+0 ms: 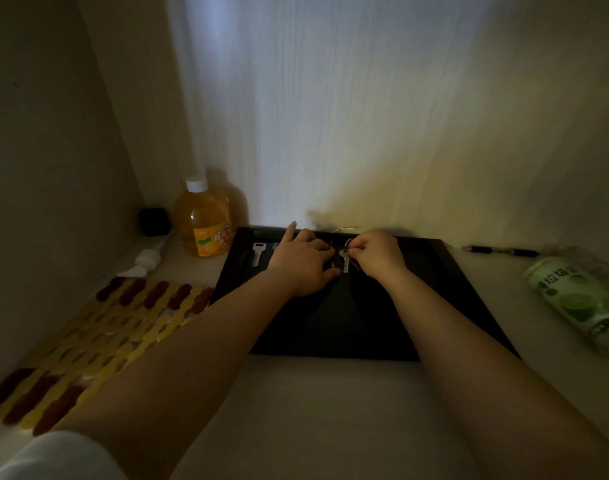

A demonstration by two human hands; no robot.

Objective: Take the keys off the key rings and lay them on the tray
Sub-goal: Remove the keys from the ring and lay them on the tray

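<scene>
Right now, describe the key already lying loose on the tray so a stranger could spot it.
Find the black tray in front of the curtain, then its far left corner beside the orange drink bottle. The loose key lies flat there, left of the left hand, pale and untouched, unlike the key in the right hand.

Both forearms are bare from elbow to wrist, with no watch, bracelet or ring visible in the dim light. The left hand (301, 261) and the right hand (377, 254) wear no gloves. Behind the left hand, at the upper arm, the edge of a short white sleeve (57, 457) shows, plain and unmarked.
</scene>
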